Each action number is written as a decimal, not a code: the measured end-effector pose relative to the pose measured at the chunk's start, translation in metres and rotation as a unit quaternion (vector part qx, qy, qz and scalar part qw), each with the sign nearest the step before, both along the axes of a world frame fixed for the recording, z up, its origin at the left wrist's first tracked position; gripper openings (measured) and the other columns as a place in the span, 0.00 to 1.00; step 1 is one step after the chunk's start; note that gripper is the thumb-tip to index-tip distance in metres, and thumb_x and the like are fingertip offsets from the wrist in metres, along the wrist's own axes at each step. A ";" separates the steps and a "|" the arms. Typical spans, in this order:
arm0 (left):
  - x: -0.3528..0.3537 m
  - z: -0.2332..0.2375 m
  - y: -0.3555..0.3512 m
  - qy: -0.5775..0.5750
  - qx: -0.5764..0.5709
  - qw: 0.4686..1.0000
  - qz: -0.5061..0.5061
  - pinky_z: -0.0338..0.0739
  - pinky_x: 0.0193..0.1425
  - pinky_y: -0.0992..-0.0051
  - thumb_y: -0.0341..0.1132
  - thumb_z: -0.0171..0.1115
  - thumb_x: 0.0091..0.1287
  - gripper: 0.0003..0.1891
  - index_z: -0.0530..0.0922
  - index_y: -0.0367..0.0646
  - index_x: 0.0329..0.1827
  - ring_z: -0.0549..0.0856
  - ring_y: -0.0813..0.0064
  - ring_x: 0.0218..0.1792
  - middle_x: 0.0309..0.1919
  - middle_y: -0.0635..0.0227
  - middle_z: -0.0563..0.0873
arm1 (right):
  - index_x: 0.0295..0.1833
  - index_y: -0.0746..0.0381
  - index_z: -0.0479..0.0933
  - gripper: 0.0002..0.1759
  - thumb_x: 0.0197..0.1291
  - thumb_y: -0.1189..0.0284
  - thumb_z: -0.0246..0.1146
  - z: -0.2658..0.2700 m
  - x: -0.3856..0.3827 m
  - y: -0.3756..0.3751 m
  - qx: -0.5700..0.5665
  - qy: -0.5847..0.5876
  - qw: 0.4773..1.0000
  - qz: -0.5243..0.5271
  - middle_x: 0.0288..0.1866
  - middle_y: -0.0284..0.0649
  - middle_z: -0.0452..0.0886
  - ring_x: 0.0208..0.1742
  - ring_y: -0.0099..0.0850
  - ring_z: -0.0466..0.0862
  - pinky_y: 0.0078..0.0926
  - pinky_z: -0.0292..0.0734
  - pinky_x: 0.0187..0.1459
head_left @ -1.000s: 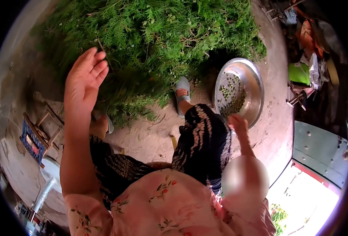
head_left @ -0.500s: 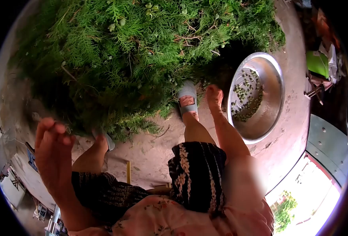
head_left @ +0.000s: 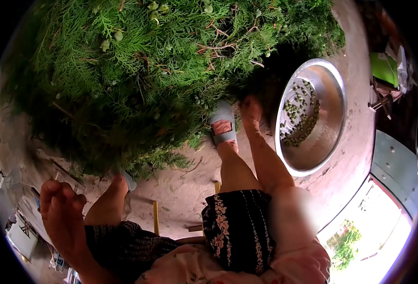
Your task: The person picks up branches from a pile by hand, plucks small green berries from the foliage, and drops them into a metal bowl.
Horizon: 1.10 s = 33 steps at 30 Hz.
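A large heap of green conifer branches [head_left: 171,61] with small round cones fills the top of the view. My right hand [head_left: 251,111] is at the heap's lower right edge, beside a metal basin [head_left: 329,137]. Its fingers look bent together in shadow, and whatever they may hold is hidden. Many small green cones [head_left: 296,116] lie inside the basin. Low on the left, my left hand [head_left: 62,210] is raised palm up below the heap, its fingers loosely curled and apart, with nothing visible in them.
My feet, in grey sandals [head_left: 224,120], rest on the concrete floor [head_left: 171,189] at the heap's lower edge. A yellow bar [head_left: 156,217] stands between my legs. Beyond the basin are a bright green item [head_left: 384,68] and a grey panel [head_left: 393,154].
My left hand has moved down, away from the branches. My right hand has shifted slightly left, deeper into shadow by the heap. The view has shifted a little.
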<state>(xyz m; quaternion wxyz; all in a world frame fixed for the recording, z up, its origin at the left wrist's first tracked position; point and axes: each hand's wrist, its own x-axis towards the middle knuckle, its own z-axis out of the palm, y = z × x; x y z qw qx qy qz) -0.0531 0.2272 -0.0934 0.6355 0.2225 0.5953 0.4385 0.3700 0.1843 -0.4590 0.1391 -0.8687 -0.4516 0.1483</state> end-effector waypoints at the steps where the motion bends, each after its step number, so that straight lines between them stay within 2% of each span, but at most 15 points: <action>1: 0.000 0.000 0.000 0.003 -0.003 1.000 -0.005 0.72 0.36 0.80 0.29 0.57 0.63 0.10 0.72 0.37 0.46 0.77 0.81 0.36 0.34 0.67 0.78 | 0.39 0.58 0.77 0.10 0.48 0.71 0.63 -0.002 0.002 -0.006 0.002 0.034 0.999 -0.030 0.34 0.48 0.80 0.35 0.41 0.81 0.31 0.76 0.40; 2: 0.000 0.001 -0.001 0.001 -0.003 1.000 -0.006 0.72 0.36 0.80 0.29 0.57 0.63 0.10 0.72 0.37 0.46 0.77 0.81 0.36 0.34 0.67 0.78 | 0.39 0.58 0.77 0.10 0.48 0.71 0.63 -0.004 0.002 -0.014 0.002 0.032 0.999 -0.031 0.34 0.48 0.80 0.35 0.41 0.81 0.31 0.76 0.40; 4: 0.001 0.001 -0.003 0.019 0.009 1.000 0.012 0.72 0.37 0.80 0.30 0.58 0.63 0.11 0.72 0.37 0.47 0.77 0.80 0.36 0.35 0.67 0.78 | 0.40 0.58 0.77 0.09 0.51 0.72 0.61 -0.003 -0.003 -0.029 0.171 0.177 0.959 -0.144 0.31 0.46 0.79 0.32 0.35 0.80 0.29 0.75 0.38; 8: -0.001 0.000 -0.002 0.007 0.015 1.000 0.001 0.72 0.38 0.79 0.31 0.59 0.63 0.12 0.72 0.37 0.47 0.77 0.80 0.36 0.36 0.67 0.78 | 0.41 0.59 0.76 0.08 0.53 0.73 0.59 -0.004 0.002 -0.038 0.135 0.170 0.951 -0.220 0.30 0.43 0.79 0.32 0.31 0.79 0.28 0.74 0.38; 10: -0.001 0.000 -0.002 -0.005 0.013 1.000 -0.006 0.72 0.38 0.77 0.32 0.59 0.62 0.12 0.72 0.37 0.47 0.77 0.79 0.36 0.36 0.66 0.78 | 0.42 0.62 0.74 0.09 0.54 0.74 0.58 0.022 -0.002 -0.017 0.123 0.052 0.966 -0.221 0.32 0.44 0.79 0.35 0.34 0.79 0.30 0.73 0.39; 14: 0.007 0.001 0.002 -0.007 0.014 1.000 -0.016 0.72 0.39 0.76 0.32 0.60 0.62 0.13 0.72 0.38 0.47 0.77 0.79 0.35 0.35 0.66 0.78 | 0.41 0.65 0.74 0.09 0.54 0.74 0.58 0.005 0.014 -0.006 0.166 0.044 0.967 -0.189 0.35 0.48 0.78 0.39 0.42 0.78 0.33 0.72 0.42; 16: 0.008 0.001 0.002 0.004 0.010 1.000 -0.012 0.72 0.40 0.75 0.32 0.60 0.62 0.13 0.72 0.39 0.47 0.77 0.78 0.33 0.35 0.67 0.78 | 0.41 0.62 0.74 0.08 0.54 0.75 0.56 0.013 0.014 0.001 0.182 -0.061 0.980 -0.061 0.41 0.50 0.77 0.44 0.46 0.77 0.36 0.72 0.46; 17: 0.008 0.000 0.002 0.005 0.009 1.000 -0.012 0.72 0.40 0.75 0.32 0.60 0.62 0.13 0.72 0.39 0.47 0.77 0.78 0.33 0.35 0.67 0.78 | 0.41 0.62 0.74 0.08 0.54 0.75 0.56 0.004 0.016 -0.001 0.180 -0.060 0.980 -0.061 0.41 0.50 0.77 0.44 0.46 0.77 0.36 0.72 0.46; 19: 0.009 -0.001 0.002 0.011 0.008 1.000 -0.023 0.71 0.39 0.76 0.34 0.61 0.62 0.14 0.71 0.39 0.48 0.77 0.78 0.33 0.35 0.67 0.78 | 0.43 0.62 0.74 0.11 0.52 0.75 0.56 -0.012 0.023 -0.006 0.105 -0.084 0.989 -0.058 0.43 0.51 0.76 0.46 0.46 0.75 0.37 0.71 0.47; 23: 0.013 -0.001 0.002 0.022 0.005 0.999 -0.026 0.71 0.39 0.76 0.35 0.61 0.62 0.14 0.71 0.39 0.47 0.77 0.78 0.33 0.34 0.67 0.78 | 0.45 0.62 0.76 0.13 0.52 0.72 0.58 -0.008 0.025 -0.013 0.148 -0.025 0.988 -0.045 0.36 0.48 0.76 0.42 0.45 0.76 0.36 0.72 0.45; 25: 0.015 -0.001 0.002 0.025 0.006 0.999 -0.029 0.71 0.39 0.76 0.35 0.61 0.62 0.15 0.71 0.39 0.47 0.76 0.78 0.33 0.34 0.66 0.78 | 0.44 0.60 0.77 0.13 0.52 0.70 0.59 -0.001 0.017 -0.021 0.074 0.096 0.975 -0.184 0.36 0.49 0.76 0.41 0.46 0.76 0.36 0.72 0.45; 28: 0.020 -0.001 0.003 0.022 0.006 0.999 -0.028 0.71 0.38 0.76 0.34 0.61 0.61 0.14 0.71 0.39 0.47 0.76 0.78 0.31 0.34 0.66 0.78 | 0.41 0.60 0.78 0.11 0.53 0.68 0.59 -0.004 0.009 -0.026 0.138 0.003 0.984 -0.108 0.38 0.49 0.77 0.41 0.45 0.77 0.36 0.72 0.45; 29: 0.021 -0.001 0.002 0.023 0.005 0.999 -0.030 0.71 0.38 0.76 0.34 0.61 0.61 0.14 0.71 0.39 0.47 0.76 0.78 0.31 0.34 0.66 0.78 | 0.41 0.60 0.78 0.11 0.53 0.68 0.59 -0.005 0.008 -0.026 0.137 0.004 0.984 -0.110 0.38 0.49 0.77 0.41 0.45 0.77 0.36 0.72 0.45; 31: 0.022 -0.002 0.002 0.030 -0.006 0.999 -0.013 0.71 0.37 0.76 0.32 0.61 0.61 0.12 0.73 0.39 0.46 0.76 0.77 0.30 0.32 0.66 0.78 | 0.42 0.60 0.78 0.11 0.54 0.68 0.58 -0.003 0.009 -0.018 0.069 -0.019 0.994 -0.077 0.40 0.49 0.78 0.43 0.44 0.78 0.35 0.72 0.46; 33: 0.024 -0.003 0.002 0.031 -0.009 0.999 -0.010 0.71 0.37 0.75 0.32 0.61 0.61 0.12 0.73 0.39 0.45 0.76 0.77 0.29 0.31 0.66 0.78 | 0.42 0.60 0.78 0.12 0.54 0.68 0.58 -0.010 0.014 -0.013 0.052 -0.021 0.997 -0.058 0.41 0.49 0.78 0.43 0.44 0.78 0.34 0.72 0.46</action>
